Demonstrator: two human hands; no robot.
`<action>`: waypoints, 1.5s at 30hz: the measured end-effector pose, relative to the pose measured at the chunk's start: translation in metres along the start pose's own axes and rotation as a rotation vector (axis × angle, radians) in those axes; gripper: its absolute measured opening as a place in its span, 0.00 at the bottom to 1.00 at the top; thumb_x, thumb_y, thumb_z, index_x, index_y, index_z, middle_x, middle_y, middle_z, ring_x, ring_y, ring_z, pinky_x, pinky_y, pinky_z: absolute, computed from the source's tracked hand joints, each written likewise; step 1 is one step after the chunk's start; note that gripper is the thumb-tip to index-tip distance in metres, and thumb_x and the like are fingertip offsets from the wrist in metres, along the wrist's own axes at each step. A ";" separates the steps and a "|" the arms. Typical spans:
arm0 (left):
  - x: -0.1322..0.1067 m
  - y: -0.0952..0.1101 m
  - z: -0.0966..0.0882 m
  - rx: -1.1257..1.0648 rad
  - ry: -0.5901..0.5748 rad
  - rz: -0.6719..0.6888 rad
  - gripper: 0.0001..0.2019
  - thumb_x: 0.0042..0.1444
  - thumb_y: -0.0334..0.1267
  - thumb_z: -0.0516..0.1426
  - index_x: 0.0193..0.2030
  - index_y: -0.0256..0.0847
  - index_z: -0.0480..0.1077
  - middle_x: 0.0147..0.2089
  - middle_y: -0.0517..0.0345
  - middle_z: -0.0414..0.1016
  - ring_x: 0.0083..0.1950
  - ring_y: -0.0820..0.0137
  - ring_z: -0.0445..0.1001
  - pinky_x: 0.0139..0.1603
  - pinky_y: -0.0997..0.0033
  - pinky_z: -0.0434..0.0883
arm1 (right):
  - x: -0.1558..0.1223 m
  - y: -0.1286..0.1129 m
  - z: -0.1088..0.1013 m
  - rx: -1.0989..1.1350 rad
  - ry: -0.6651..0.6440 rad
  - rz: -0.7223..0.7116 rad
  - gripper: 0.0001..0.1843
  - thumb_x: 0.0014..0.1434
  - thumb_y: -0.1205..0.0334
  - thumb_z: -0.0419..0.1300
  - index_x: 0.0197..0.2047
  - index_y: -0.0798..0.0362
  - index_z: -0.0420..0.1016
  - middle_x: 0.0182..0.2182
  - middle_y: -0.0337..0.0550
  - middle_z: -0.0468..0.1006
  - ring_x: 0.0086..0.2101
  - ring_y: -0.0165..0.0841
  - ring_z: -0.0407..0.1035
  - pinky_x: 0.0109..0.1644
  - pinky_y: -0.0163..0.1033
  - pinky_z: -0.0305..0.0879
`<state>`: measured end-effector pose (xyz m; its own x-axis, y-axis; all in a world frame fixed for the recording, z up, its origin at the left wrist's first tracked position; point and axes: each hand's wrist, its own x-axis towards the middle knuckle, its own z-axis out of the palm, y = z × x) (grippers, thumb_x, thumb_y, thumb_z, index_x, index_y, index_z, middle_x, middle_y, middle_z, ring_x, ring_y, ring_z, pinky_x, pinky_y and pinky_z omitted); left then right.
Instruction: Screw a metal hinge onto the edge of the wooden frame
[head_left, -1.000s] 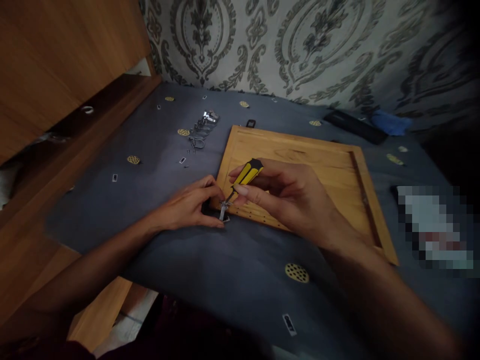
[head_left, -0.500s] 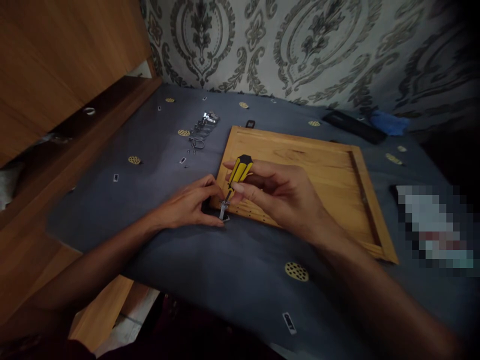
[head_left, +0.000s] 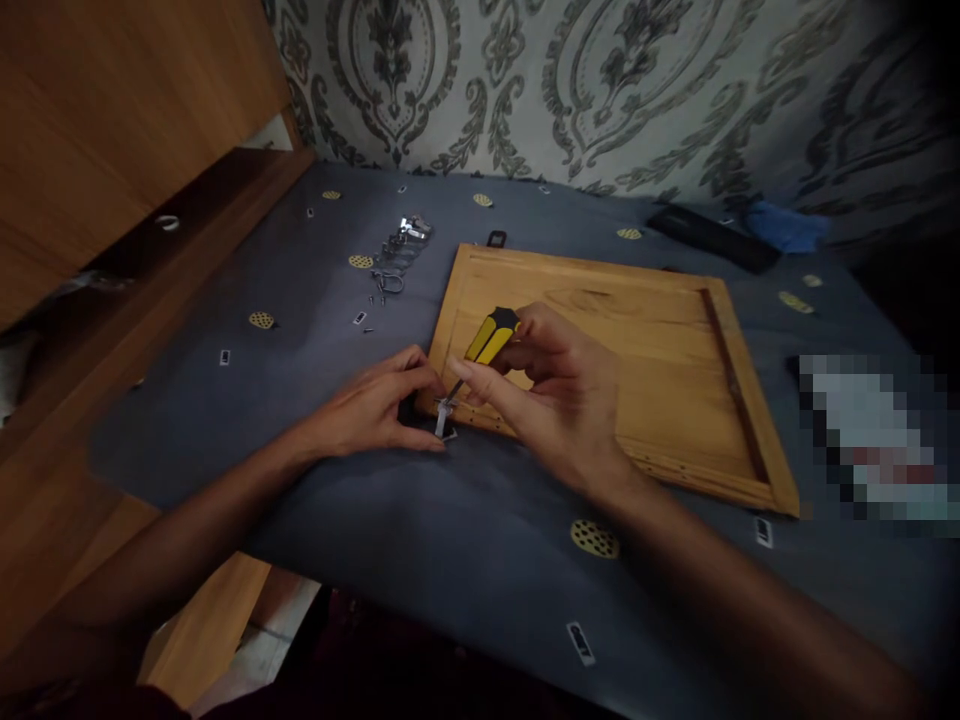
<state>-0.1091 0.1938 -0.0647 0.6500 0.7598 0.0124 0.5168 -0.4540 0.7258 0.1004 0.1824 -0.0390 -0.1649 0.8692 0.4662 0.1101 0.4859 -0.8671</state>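
A yellow-and-black screwdriver (head_left: 492,336) leans to the right in my right hand (head_left: 566,400), pinched at its handle by thumb and fingers. Its shaft points down at a small metal latch-like fitting (head_left: 442,416) on the near left corner of a framed wooden panel (head_left: 600,320). My left hand (head_left: 375,408) is curled at that corner, thumb and fingertips on either side of the fitting, steadying it. Where the screwdriver tip meets the metal is too small to make out. Several small holes run along the panel's near edge.
Metal hardware pieces (head_left: 411,232) and loose screws (head_left: 367,330) lie on the grey patterned cloth (head_left: 360,540) beyond my left hand. A black case (head_left: 712,240) and a blue cloth (head_left: 789,226) lie at the far right. A wooden cabinet (head_left: 142,120) stands on the left.
My right hand has rolled, and the screwdriver handle tilts further right than before. My left hand stays at the fitting. The view has shifted slightly.
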 end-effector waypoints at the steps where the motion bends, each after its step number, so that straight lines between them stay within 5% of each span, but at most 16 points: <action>1: 0.000 0.000 0.000 -0.002 0.000 0.000 0.23 0.55 0.55 0.69 0.50 0.42 0.74 0.50 0.54 0.68 0.51 0.62 0.70 0.50 0.63 0.72 | -0.001 0.001 0.000 -0.010 0.007 -0.021 0.18 0.60 0.54 0.72 0.32 0.49 0.67 0.26 0.32 0.72 0.23 0.28 0.70 0.23 0.35 0.65; 10: 0.000 -0.003 0.003 0.003 0.031 0.015 0.26 0.55 0.59 0.68 0.54 0.46 0.74 0.49 0.56 0.68 0.50 0.61 0.70 0.50 0.62 0.72 | -0.001 -0.004 0.004 -0.101 0.043 -0.080 0.23 0.61 0.48 0.71 0.29 0.47 0.62 0.25 0.32 0.68 0.21 0.27 0.65 0.23 0.37 0.64; 15: 0.000 -0.002 0.003 0.007 0.019 0.012 0.22 0.56 0.56 0.68 0.48 0.43 0.74 0.53 0.54 0.70 0.51 0.60 0.72 0.55 0.57 0.73 | 0.007 -0.011 -0.004 -0.049 -0.124 0.026 0.16 0.60 0.50 0.71 0.37 0.49 0.70 0.31 0.35 0.73 0.26 0.27 0.70 0.27 0.35 0.68; 21: -0.001 -0.002 0.003 0.009 0.034 0.005 0.23 0.54 0.55 0.69 0.50 0.44 0.74 0.54 0.54 0.70 0.54 0.58 0.72 0.57 0.57 0.73 | 0.020 -0.020 -0.024 0.032 -0.389 0.070 0.14 0.64 0.50 0.67 0.33 0.50 0.78 0.35 0.40 0.79 0.32 0.31 0.74 0.35 0.38 0.73; 28: 0.000 -0.001 0.002 0.014 0.035 -0.001 0.25 0.55 0.57 0.69 0.53 0.47 0.75 0.50 0.56 0.69 0.51 0.60 0.71 0.51 0.62 0.73 | 0.013 -0.013 -0.010 -0.152 -0.068 -0.172 0.28 0.58 0.50 0.74 0.22 0.50 0.60 0.21 0.33 0.67 0.22 0.25 0.64 0.23 0.34 0.61; 34: 0.000 0.000 0.001 -0.010 0.021 -0.013 0.25 0.53 0.56 0.70 0.52 0.45 0.75 0.50 0.57 0.68 0.49 0.63 0.71 0.50 0.64 0.72 | 0.014 -0.027 -0.010 -0.110 0.220 -0.100 0.25 0.57 0.48 0.75 0.26 0.47 0.64 0.23 0.33 0.69 0.21 0.28 0.64 0.22 0.37 0.63; 45: 0.000 0.003 0.000 -0.022 0.011 -0.021 0.25 0.54 0.53 0.70 0.54 0.45 0.74 0.56 0.53 0.70 0.56 0.60 0.71 0.58 0.58 0.72 | 0.008 -0.015 -0.011 -0.230 0.062 -0.096 0.25 0.59 0.46 0.72 0.26 0.47 0.62 0.19 0.30 0.64 0.19 0.27 0.59 0.20 0.34 0.58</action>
<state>-0.1079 0.1925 -0.0628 0.6327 0.7744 0.0046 0.5177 -0.4274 0.7412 0.1086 0.1832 -0.0203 -0.1258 0.8188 0.5601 0.3184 0.5680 -0.7589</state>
